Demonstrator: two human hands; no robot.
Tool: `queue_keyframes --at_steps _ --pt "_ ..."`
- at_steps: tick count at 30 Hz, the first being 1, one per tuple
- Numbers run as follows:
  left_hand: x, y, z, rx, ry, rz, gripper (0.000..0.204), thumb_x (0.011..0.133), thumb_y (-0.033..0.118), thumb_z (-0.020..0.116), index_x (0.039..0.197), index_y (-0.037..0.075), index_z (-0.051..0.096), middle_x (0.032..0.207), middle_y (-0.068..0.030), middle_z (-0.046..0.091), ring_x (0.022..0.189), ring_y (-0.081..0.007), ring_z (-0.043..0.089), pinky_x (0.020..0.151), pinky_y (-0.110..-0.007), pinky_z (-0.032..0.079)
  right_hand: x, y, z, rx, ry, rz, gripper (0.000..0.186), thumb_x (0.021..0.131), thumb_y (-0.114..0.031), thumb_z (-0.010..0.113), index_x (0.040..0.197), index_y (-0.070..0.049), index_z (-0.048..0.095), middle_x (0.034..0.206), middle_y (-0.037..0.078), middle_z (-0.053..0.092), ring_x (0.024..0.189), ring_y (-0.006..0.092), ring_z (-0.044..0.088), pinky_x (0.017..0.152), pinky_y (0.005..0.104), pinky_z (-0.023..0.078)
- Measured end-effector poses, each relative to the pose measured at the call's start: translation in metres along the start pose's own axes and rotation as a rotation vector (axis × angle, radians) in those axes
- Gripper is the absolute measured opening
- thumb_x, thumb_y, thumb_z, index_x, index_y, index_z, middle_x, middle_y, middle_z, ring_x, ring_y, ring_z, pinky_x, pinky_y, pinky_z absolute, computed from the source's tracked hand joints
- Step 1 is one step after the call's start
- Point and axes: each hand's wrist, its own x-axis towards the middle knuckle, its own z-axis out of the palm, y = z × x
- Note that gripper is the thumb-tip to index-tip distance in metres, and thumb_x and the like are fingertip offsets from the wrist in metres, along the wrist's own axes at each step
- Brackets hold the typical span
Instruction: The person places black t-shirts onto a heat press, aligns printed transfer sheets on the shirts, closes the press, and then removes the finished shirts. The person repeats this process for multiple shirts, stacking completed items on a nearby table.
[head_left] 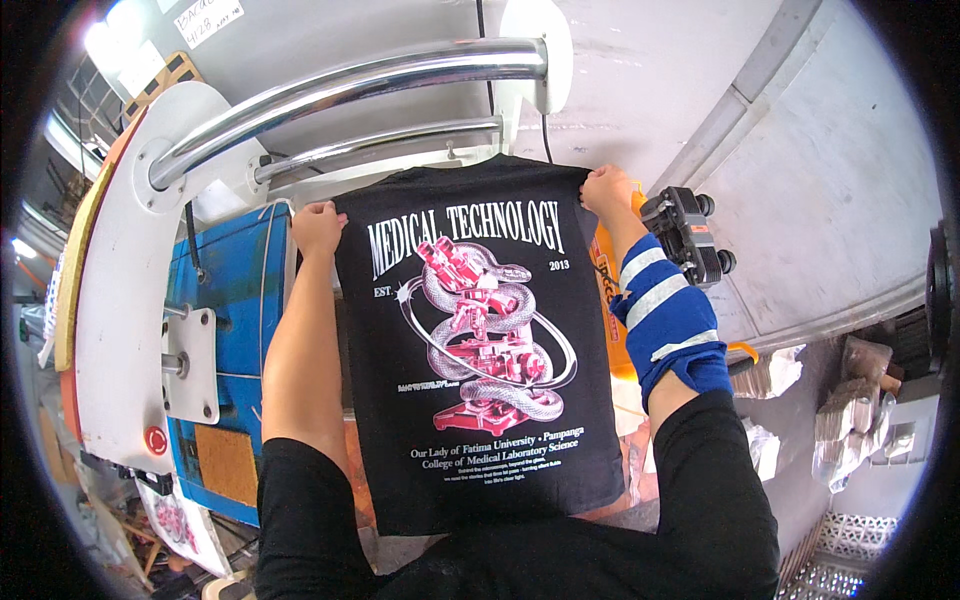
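Note:
A black T-shirt [475, 390] is stretched out in front of me, printed with white lettering and a pink microscope wrapped by a grey snake. My left hand [320, 228] is closed on its upper left corner, and my right hand [606, 190] grips the upper right corner. A blue cloth with white stripes [668, 325] is wrapped around my right forearm. Behind the shirt's right side is an orange piece of equipment [613, 330], largely covered, beside a black metal fitting with knobs [682, 235].
A white machine frame [110, 280] with chrome bars [340, 85] and a red button [157, 440] stands left and behind. A blue board [225, 280] is beside it. Plastic-wrapped stacks [855, 410] and a white crate [830, 555] lie lower right, near a grey ledge [820, 260].

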Motion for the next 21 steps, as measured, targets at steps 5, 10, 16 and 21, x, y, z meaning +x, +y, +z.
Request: queue_keyframes --at_steps 5,10,16,21 --pt "-0.053 -0.003 0.002 0.377 0.105 0.563 0.033 0.087 0.009 0.072 0.118 -0.002 0.069 0.121 -0.0226 0.069 0.116 -0.0407 0.064 0.102 -0.047 0.05 -0.082 -0.052 0.008 -0.353 0.002 -0.321 0.043 0.097 -0.034 0.064 0.124 -0.001 0.06 0.131 0.022 0.063 0.123 0.0426 0.061 0.101 0.0528 0.05" --pt "-0.123 0.027 0.056 0.661 -0.37 0.859 0.043 0.095 0.026 0.065 0.135 0.009 0.061 0.137 -0.0128 0.061 0.13 -0.034 0.055 0.115 -0.056 0.037 -0.172 -0.079 0.044 -0.51 -0.33 -0.679 0.07 0.101 -0.059 0.047 0.153 -0.012 0.046 0.159 0.016 0.041 0.152 0.036 0.03 0.123 0.0624 0.018" --pt "-0.119 0.044 0.048 0.72 -0.427 0.661 0.048 0.095 0.028 0.066 0.14 0.015 0.058 0.142 -0.0119 0.057 0.138 -0.0356 0.047 0.12 -0.057 0.029 -0.174 -0.099 0.038 -0.441 -0.345 -0.573 0.061 0.098 -0.055 0.055 0.144 -0.015 0.055 0.154 0.016 0.045 0.147 0.0366 0.036 0.119 0.0685 0.021" --pt "-0.186 0.012 -0.037 0.472 -0.208 0.552 0.047 0.091 0.015 0.069 0.135 -0.001 0.059 0.145 -0.0267 0.052 0.135 -0.0432 0.049 0.115 -0.052 0.037 -0.214 0.0 -0.019 -0.247 -0.07 -0.54 0.058 0.094 -0.034 0.067 0.143 -0.006 0.055 0.149 0.026 0.048 0.139 0.0434 0.044 0.119 0.0554 0.032"
